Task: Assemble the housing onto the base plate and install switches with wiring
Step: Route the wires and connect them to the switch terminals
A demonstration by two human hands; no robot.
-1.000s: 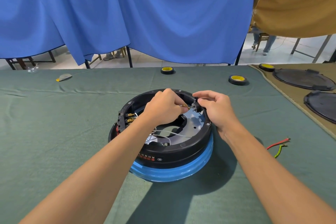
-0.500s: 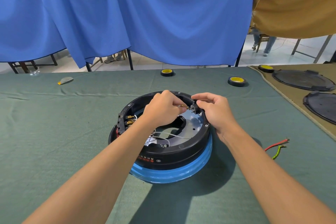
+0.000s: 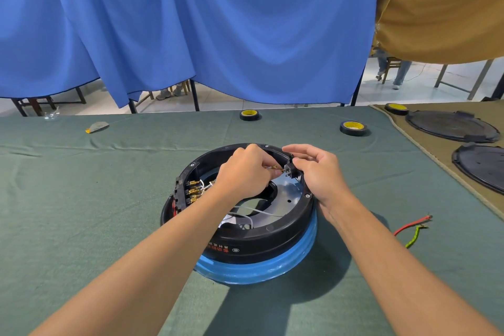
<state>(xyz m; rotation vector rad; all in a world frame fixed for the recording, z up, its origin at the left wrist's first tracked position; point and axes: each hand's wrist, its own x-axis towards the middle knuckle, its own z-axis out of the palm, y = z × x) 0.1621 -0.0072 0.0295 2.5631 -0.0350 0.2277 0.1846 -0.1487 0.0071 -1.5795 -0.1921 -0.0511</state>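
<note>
At the middle of the worktop (image 3: pixel 81 199), the black ring housing (image 3: pixel 261 243) sits on a blue stand (image 3: pixel 259 270), with the silvery base plate (image 3: pixel 289 194) showing inside it. Both hands meet at its far right rim, where they were a second ago. The clearest change is that the right hand's forefinger has lifted and straightened. The right hand (image 3: pixel 319 174) has its grip pinched on the small black switch (image 3: pixel 289 170) with the thumb and lower fingers. The left hand (image 3: pixel 242 174) has its grip pressed together on a brass terminal (image 3: pixel 276 168), whose tip is at the switch's tab. I judge this to be the push that seats the wire on that switch, and it is not yet finished. A switch block (image 3: pixel 188 191) at the left rim already carries brass terminals. A white wire (image 3: pixel 253 210) trails across the plate.

Green cloth covers the worktop. A blue curtain (image 3: pixel 218 35) hangs across the far side, with tan cloth (image 3: pixel 441 8) at far right. Two black discs (image 3: pixel 450 125) lie on a brown mat at right. Three tape rolls (image 3: pixel 353 127) stand along the far edge. Loose red and green wires (image 3: pixel 411 226) lie near right, well apart from the housing.
</note>
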